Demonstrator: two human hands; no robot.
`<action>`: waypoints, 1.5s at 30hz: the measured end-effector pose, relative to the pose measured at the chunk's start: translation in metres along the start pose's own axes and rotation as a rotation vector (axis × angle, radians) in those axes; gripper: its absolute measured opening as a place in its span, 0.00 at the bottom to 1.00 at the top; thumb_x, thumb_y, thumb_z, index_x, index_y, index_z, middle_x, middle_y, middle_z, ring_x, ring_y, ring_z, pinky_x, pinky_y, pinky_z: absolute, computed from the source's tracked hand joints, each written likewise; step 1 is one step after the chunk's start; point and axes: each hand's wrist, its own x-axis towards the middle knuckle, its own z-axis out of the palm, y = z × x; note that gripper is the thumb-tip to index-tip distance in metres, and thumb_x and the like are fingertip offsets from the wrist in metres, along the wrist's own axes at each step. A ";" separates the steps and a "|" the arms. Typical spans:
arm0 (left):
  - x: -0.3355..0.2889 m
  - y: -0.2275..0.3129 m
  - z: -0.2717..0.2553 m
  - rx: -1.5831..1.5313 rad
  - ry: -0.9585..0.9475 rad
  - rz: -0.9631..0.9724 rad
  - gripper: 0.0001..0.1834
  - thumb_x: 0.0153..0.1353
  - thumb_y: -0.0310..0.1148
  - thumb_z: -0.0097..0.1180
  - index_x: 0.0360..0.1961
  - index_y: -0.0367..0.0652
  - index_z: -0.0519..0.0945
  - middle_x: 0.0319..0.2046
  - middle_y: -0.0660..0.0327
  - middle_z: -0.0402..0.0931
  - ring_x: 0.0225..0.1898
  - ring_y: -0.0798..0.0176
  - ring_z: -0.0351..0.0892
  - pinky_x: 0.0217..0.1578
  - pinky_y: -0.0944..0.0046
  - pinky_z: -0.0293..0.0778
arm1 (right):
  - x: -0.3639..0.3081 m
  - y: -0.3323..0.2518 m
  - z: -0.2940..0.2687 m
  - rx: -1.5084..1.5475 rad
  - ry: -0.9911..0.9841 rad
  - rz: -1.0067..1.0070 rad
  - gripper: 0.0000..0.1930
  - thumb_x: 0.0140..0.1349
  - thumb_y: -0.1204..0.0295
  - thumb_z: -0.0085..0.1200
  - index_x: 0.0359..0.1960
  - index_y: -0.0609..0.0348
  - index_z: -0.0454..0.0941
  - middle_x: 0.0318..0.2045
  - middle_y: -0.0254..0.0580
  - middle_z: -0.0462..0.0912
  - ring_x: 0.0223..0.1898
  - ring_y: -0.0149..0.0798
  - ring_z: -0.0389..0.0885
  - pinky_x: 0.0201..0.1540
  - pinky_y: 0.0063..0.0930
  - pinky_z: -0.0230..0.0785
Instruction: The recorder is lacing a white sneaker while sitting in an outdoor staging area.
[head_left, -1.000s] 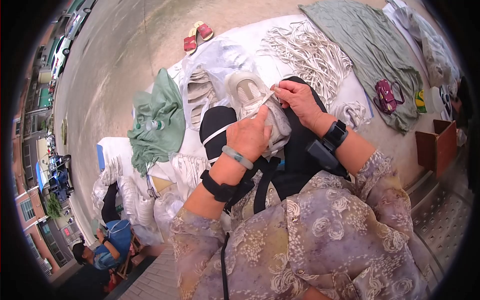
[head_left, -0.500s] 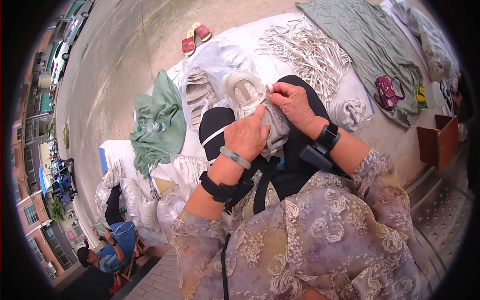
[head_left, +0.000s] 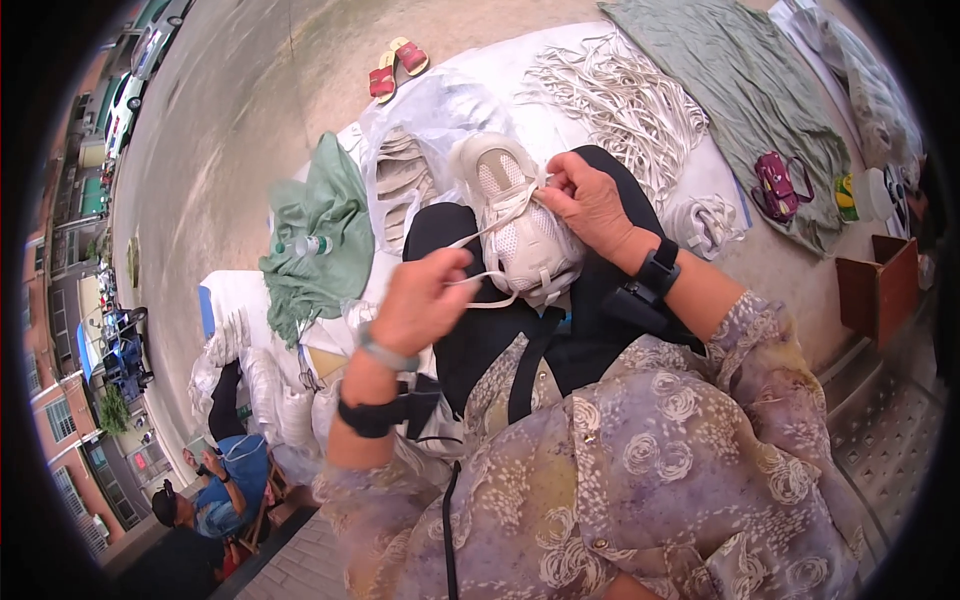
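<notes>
A pale beige-white sneaker (head_left: pixel 525 255) lies across my lap, its tongue and opening toward the far side. A flat white shoelace (head_left: pixel 512 208) runs through its upper. To the left of the shoe, my left hand (head_left: pixel 425 300) is closed on the lace, slightly blurred, with a strand stretched from the shoe to its fingers. Another length of lace loops beneath that hand. My right hand (head_left: pixel 590 205) pinches at the shoe's right eyelet edge, thumb against forefinger, where lace shows at the fingertips. What exactly lies within the pinch is partly hidden.
Beyond my knees lies a heap of white laces (head_left: pixel 640 110) on a white sheet. A clear plastic bag with shoe pieces (head_left: pixel 400 180) stands left of the sneaker. Another laced shoe (head_left: pixel 703 225) sits at right. A green cloth (head_left: pixel 325 235) holds a bottle. Another person (head_left: pixel 215 500) sits lower left.
My left hand has moved from the shoe down and left, drawing the lace out with it. My right hand stays by the eyelets, shifted slightly. More of the shoe's upper now shows.
</notes>
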 end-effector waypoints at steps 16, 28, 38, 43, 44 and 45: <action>-0.070 -0.087 0.031 -1.622 0.381 -0.325 0.12 0.58 0.24 0.51 0.43 0.31 0.72 0.34 0.52 0.78 0.34 0.58 0.81 0.36 0.68 0.79 | -0.011 -0.019 -0.014 -0.305 -0.256 -0.751 0.09 0.46 0.71 0.55 0.32 0.49 0.76 0.26 0.33 0.71 0.31 0.37 0.72 0.34 0.31 0.60; 0.033 -0.033 0.053 -0.898 0.412 -0.196 0.06 0.59 0.31 0.54 0.34 0.40 0.77 0.19 0.71 0.70 0.16 0.80 0.64 0.15 0.80 0.56 | 0.001 -0.023 -0.001 -0.567 -0.265 -0.792 0.17 0.47 0.67 0.57 0.41 0.52 0.73 0.30 0.33 0.71 0.35 0.37 0.71 0.38 0.32 0.59; 0.078 -0.054 0.073 -0.574 0.687 -0.065 0.07 0.53 0.26 0.53 0.23 0.39 0.67 0.12 0.63 0.69 0.15 0.73 0.65 0.20 0.68 0.64 | 0.004 -0.017 0.003 -0.390 -0.232 -0.687 0.16 0.47 0.70 0.58 0.40 0.55 0.75 0.30 0.36 0.73 0.33 0.40 0.72 0.35 0.32 0.62; 0.079 -0.053 0.074 -0.566 0.711 -0.091 0.07 0.51 0.25 0.53 0.23 0.38 0.67 0.13 0.61 0.71 0.16 0.72 0.66 0.21 0.67 0.65 | 0.002 -0.018 0.003 -0.391 -0.225 -0.669 0.16 0.47 0.71 0.57 0.40 0.56 0.75 0.29 0.36 0.74 0.33 0.40 0.72 0.35 0.33 0.62; 0.079 -0.052 0.074 -0.574 0.713 -0.090 0.07 0.51 0.26 0.53 0.24 0.38 0.67 0.13 0.61 0.71 0.15 0.71 0.66 0.21 0.67 0.65 | 0.002 -0.018 0.003 -0.384 -0.225 -0.667 0.16 0.47 0.71 0.57 0.40 0.56 0.75 0.29 0.36 0.74 0.33 0.40 0.72 0.35 0.33 0.62; 0.079 -0.051 0.074 -0.582 0.714 -0.088 0.07 0.52 0.26 0.53 0.24 0.38 0.67 0.13 0.61 0.72 0.15 0.71 0.66 0.21 0.67 0.66 | 0.002 -0.018 0.003 -0.377 -0.223 -0.666 0.16 0.47 0.71 0.57 0.40 0.56 0.75 0.29 0.36 0.74 0.33 0.40 0.72 0.35 0.33 0.62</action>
